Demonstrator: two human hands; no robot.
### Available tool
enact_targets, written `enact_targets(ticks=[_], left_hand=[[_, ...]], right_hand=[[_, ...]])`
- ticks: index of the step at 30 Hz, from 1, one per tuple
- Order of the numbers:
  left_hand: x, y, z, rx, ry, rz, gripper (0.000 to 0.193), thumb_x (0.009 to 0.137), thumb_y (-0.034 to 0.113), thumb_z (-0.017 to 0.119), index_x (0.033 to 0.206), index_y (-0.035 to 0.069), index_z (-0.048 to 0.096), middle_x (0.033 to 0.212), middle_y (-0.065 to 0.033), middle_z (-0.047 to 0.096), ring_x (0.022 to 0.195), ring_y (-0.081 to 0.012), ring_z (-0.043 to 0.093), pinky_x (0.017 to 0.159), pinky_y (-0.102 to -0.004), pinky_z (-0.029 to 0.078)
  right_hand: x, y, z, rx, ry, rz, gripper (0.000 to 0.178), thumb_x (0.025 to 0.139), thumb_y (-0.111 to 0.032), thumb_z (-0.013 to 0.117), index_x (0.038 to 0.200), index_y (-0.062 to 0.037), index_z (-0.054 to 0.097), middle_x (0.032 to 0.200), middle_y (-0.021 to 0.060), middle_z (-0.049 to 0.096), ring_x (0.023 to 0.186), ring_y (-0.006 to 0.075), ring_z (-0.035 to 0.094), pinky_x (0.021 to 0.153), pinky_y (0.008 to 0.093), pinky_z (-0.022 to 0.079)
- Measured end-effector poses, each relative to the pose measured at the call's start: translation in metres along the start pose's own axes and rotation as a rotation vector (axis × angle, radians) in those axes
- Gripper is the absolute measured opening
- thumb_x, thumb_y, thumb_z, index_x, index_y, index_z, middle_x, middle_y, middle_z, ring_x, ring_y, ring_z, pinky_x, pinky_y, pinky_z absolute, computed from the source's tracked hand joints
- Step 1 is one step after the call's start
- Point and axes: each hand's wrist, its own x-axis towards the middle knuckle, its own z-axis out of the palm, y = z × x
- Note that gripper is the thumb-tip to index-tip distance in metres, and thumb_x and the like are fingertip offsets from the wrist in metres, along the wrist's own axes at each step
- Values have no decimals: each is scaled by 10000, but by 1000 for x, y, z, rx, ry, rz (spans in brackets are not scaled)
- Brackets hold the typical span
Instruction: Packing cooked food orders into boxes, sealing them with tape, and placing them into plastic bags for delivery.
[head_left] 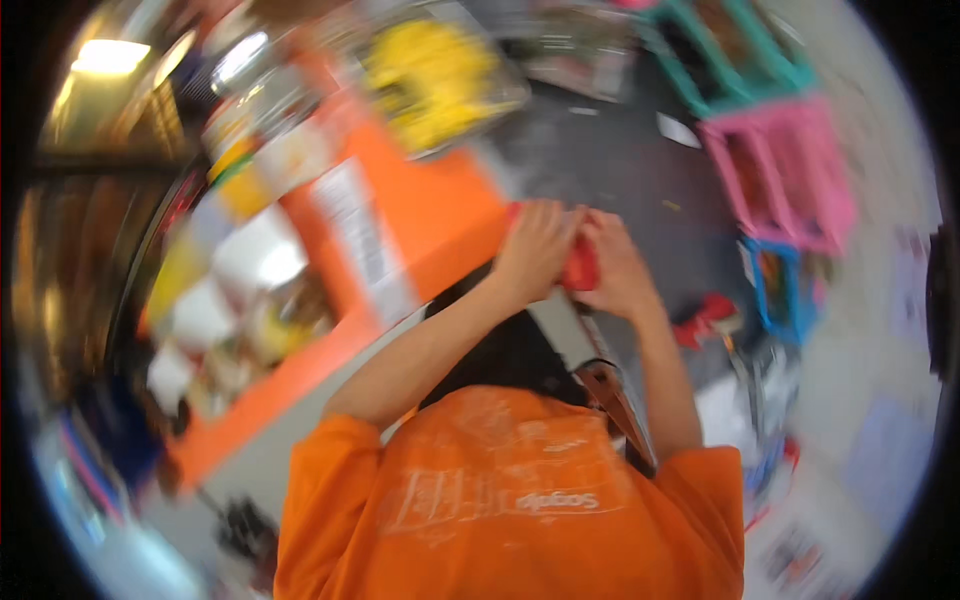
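Observation:
Both my hands meet in front of me near the corner where the orange surface [440,225] borders the dark grey tabletop [620,150]. Between them is a small red object [582,266], blurred, its kind not clear. My left hand [535,245] is bent over its left side, with the fingertips close to those of my right hand. Curled around its other side is my right hand [618,268]. Palms and fingers partly cover the object.
Clear packaging with yellow pieces [435,80] lies ahead. Teal [740,50], pink [785,170] and blue [785,290] baskets line the right side. A red-handled item [708,320] lies right of my right forearm. White containers [262,255] crowd the left.

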Motion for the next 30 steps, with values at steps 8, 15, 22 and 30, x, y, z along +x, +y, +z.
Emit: enact_targets(ticks=[8,15,22,30], left_hand=[[82,80,102,62,-117,391,884,759,485,722,1507,239,318,1566,-202,235,1426,-459,210,1147,-640,138],[88,103,145,26,35,669,630,816,401,704,1391,239,504,1491,-20,414,1375,-359,363,1120,-649,242],[94,121,157,-95,92,707,401,825,267,713,1205,151,661,1298,-12,601,1299,-277,479,1123,-569,308],[106,118,157,-143,35,691,471,812,257,710,1248,111,612,1281,-36,616,1309,-260,475,1138,-562,285]], right_hand=[[-169,70,30,-12,678,762,458,862,-291,659,1233,-44,554,1347,205,521,1262,378,482,1012,456,409],[-255,165,21,1374,1001,1526,351,913,-286,671,1133,-15,632,1060,157,643,1035,255,611,748,314,519],[-276,134,132,741,1232,1153,242,934,-268,647,1004,-54,736,901,63,667,822,194,626,709,269,485],[-162,108,111,1228,801,1175,378,922,-336,653,874,32,726,681,55,647,673,167,635,621,345,472]])
